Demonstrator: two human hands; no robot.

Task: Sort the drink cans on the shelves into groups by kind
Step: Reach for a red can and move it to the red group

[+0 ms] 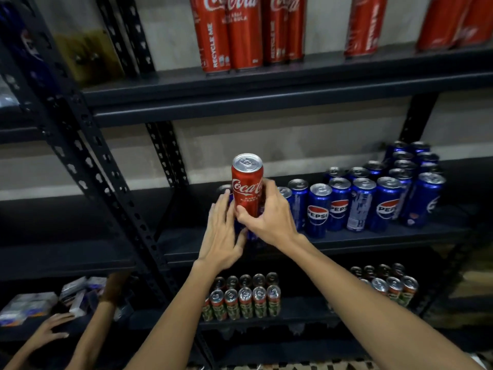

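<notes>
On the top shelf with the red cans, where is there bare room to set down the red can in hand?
Top shelf: bare left of the Coke cans, up to the post, and narrower gaps between can clusters rightward. The right hand grips the Coke can; left hand beside it. Middle shelf: Pepsi cans crowd the right.

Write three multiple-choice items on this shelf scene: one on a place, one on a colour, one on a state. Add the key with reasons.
1. Where do the other Coca-Cola cans stand?
A. top shelf
B. bottom shelf
C. floor

2. What colour are the Pepsi cans on the middle shelf?
A. green
B. blue
C. yellow

3. What is the right hand doing?
A. hanging idle
B. pressing flat on the shelf
C. holding a red Coca-Cola can

Key: 1 A, the red cans line the shelf above the hands. 2 B, their bodies are blue with the Pepsi logo. 3 C, thumb and fingers wrap the can's lower part, while the left hand lies open beside it.
</notes>
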